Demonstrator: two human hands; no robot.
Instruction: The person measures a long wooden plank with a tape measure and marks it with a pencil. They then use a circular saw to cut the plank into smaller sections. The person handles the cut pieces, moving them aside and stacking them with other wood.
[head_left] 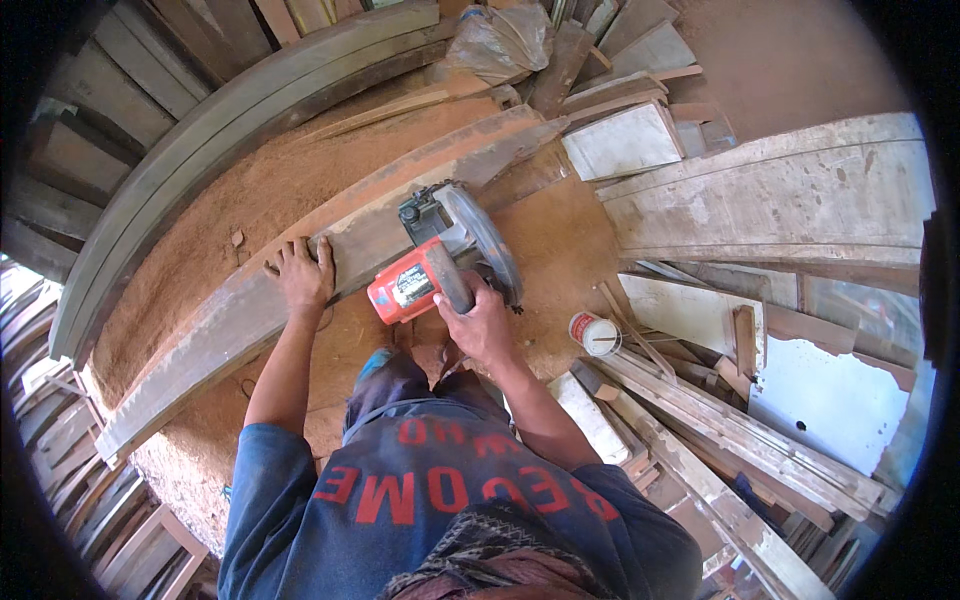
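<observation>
My right hand (478, 322) is wrapped round the rear handle of a circular saw (408, 284) with a red motor housing and a grey blade guard. The saw rests at the near edge of a long wooden plank (378, 238), toward its right part; the blade's contact with the wood is hidden. To the left of the saw, my left hand (305, 275) lies on the same plank, fingers spread, pressing on its top. The plank runs slantwise from lower left to upper right in front of me.
A long curved-looking beam (200, 130) lies beyond the sawdust (215, 225). At right stand a small white bucket (596, 335), long strips of wood (740, 450), a white panel (830, 400) and a wide board (770, 190). A clear plastic bag (497, 45) lies at the far side.
</observation>
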